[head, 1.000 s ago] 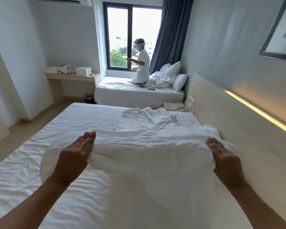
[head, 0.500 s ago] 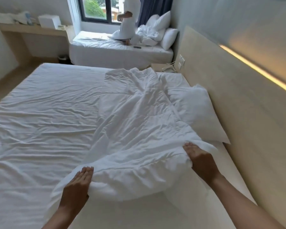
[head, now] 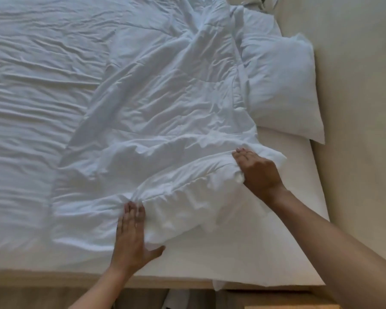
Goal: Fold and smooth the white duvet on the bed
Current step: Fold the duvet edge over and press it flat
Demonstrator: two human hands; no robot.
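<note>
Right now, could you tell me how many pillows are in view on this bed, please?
1. The pillow lies at the right side of the bed, against the headboard, beside the duvet. Another could be hidden under the rumpled duvet or out of frame.

Head view looks steeply down, close, perhaps slightly blurred, over bed [head: 288,248].
</note>
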